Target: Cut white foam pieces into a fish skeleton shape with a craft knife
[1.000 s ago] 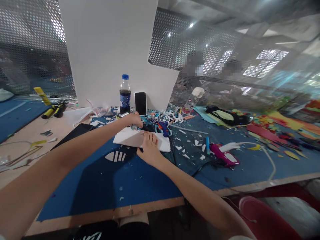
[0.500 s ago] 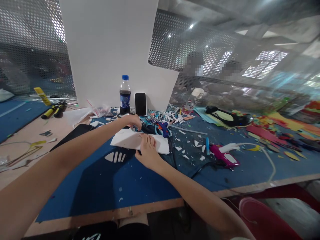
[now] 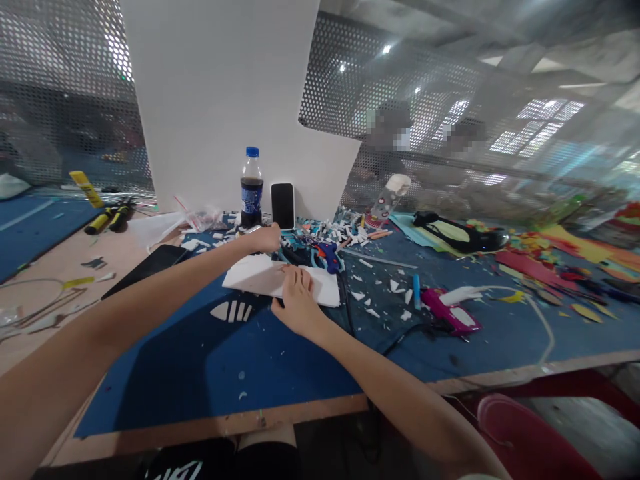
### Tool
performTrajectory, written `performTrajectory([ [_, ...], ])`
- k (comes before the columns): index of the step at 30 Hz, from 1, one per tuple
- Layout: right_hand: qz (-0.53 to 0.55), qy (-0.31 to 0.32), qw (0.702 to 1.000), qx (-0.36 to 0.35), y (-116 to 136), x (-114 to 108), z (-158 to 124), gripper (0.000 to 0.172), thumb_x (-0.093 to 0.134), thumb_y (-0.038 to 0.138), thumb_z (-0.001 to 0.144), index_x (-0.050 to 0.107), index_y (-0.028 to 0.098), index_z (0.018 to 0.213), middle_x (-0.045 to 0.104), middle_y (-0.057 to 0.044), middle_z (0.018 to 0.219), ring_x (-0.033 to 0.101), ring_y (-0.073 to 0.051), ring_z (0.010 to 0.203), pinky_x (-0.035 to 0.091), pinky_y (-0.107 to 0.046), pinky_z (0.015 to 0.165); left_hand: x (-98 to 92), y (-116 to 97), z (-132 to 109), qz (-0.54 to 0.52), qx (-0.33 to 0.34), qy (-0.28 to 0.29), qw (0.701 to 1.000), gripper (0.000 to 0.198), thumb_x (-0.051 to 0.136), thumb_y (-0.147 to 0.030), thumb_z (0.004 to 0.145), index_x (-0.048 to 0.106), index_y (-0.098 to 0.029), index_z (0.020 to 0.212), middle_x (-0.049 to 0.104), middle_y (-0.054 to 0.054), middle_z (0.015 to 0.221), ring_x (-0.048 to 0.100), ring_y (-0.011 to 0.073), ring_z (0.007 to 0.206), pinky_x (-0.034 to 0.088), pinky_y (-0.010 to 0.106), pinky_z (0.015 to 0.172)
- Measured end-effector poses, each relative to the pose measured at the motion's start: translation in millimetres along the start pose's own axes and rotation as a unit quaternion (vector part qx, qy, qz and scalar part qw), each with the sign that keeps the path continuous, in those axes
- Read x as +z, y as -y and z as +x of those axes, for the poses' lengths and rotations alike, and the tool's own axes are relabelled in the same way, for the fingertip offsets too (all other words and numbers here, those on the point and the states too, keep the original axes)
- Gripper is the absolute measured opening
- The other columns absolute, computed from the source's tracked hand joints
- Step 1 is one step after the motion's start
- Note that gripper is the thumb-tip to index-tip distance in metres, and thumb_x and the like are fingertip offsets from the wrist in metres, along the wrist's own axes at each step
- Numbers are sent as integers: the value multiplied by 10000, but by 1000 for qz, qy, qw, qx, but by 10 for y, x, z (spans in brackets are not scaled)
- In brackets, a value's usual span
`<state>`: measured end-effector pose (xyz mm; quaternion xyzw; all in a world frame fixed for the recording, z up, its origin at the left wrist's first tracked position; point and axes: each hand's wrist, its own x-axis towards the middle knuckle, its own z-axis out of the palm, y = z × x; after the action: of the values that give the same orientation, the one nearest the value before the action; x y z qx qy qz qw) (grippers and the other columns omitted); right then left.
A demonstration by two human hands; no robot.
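Observation:
A white foam sheet lies on the blue mat. My right hand rests on the sheet's near right part, fingers lying flat on it and open. My left hand is stretched out past the sheet's far edge, fingers curled shut among white scraps; what it holds is hidden. Teal scissor handles and a blue glue gun lie just right of that hand.
A cola bottle and a phone stand against a white board. A pink glue gun with its cord lies right; a black tablet and yellow-handled tools left. Coloured scraps cover the far right. A red stool stands below.
My left hand has drawn back from the foam sheet's far edge toward the bottle. My right hand and the sheet have barely shifted.

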<state>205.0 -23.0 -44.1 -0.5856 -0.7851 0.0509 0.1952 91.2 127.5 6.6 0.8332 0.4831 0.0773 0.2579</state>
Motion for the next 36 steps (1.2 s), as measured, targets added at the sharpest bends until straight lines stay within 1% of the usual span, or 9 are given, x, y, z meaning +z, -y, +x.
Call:
performTrajectory([
  [5, 2, -19, 1000, -13, -65, 18, 53, 498, 505, 168, 756, 397, 60, 1230, 428, -213, 1271, 350, -336, 1194, 306, -514, 1008, -46, 131, -118, -55, 40, -49, 996, 306, 550, -310, 891, 549, -142, 1147, 581, 87, 1149, 589, 207, 994, 506, 421, 844],
  [8, 3, -22, 999, -38, -114, 16, 102, 457, 517, 145, 783, 398, 69, 1218, 441, -204, 1237, 372, -311, 1192, 332, -476, 1000, -32, 201, -222, -133, 66, -68, 987, 244, 548, -264, 881, 589, -138, 1087, 616, 70, 1061, 587, 184, 950, 487, 350, 829],
  [11, -1, -24, 998, -57, -152, 13, 143, 427, 565, 176, 800, 411, 101, 1191, 453, -189, 1220, 399, -301, 1179, 343, -467, 990, 31, 282, -368, -238, 74, -80, 965, 275, 511, -254, 881, 574, -139, 1122, 630, 65, 994, 581, 142, 878, 467, 258, 777],
  [15, -16, -41, 998, -50, -200, -55, 193, 459, 612, 363, 806, 425, 155, 1169, 490, -150, 1186, 448, -282, 1137, 376, -434, 953, 119, 418, -628, -382, 63, -88, 918, 249, 503, -246, 878, 554, -139, 1097, 618, 73, 1030, 584, 115, 881, 469, 243, 808],
  [18, -51, -100, 993, 37, -284, -193, 267, 477, 509, 462, 852, 424, 113, 1167, 467, -196, 1206, 407, -320, 1165, 313, -488, 979, 143, 540, -851, -475, 49, -75, 876, 233, 529, -250, 866, 540, -163, 1082, 625, 66, 1025, 607, 122, 889, 481, 278, 849],
  [21, -95, -157, 967, 179, -431, -339, 360, 613, 420, 502, 875, 414, -49, 1146, 428, -328, 1183, 347, -414, 1177, 231, -556, 980, 161, 664, -1049, -543, 27, -44, 838, 259, 572, -248, 843, 554, -192, 1096, 635, 38, 897, 612, 104, 740, 509, 294, 800],
  [25, -124, -141, 932, 310, -639, -394, 452, 835, 597, 566, 738, 418, -147, 1133, 445, -401, 1148, 359, -481, 1165, 253, -543, 963, 225, 815, -1170, -607, -2, -32, 794, 283, 587, -227, 841, 560, -232, 1123, 622, 10, 826, 598, 86, 687, 519, 266, 754],
  [30, -113, -73, 917, 375, -789, -333, 536, 867, 580, 609, 725, 440, -113, 1184, 512, -366, 1145, 483, -431, 1137, 372, -450, 915, 299, 930, -1122, -649, -36, -41, 758, 253, 581, -129, 826, 611, -183, 1071, 644, 33, 859, 609, 80, 702, 521, 252, 789],
  [36, -93, -23, 917, 388, -897, -353, 597, 826, 453, 654, 778, 474, -55, 1202, 583, -329, 1096, 605, -381, 1003, 458, -408, 787, 335, 968, -1072, -666, -43, -85, 740, 272, 653, -67, 741, 656, -158, 997, 665, 39, 940, 627, 111, 850, 507, 245, 850],
])
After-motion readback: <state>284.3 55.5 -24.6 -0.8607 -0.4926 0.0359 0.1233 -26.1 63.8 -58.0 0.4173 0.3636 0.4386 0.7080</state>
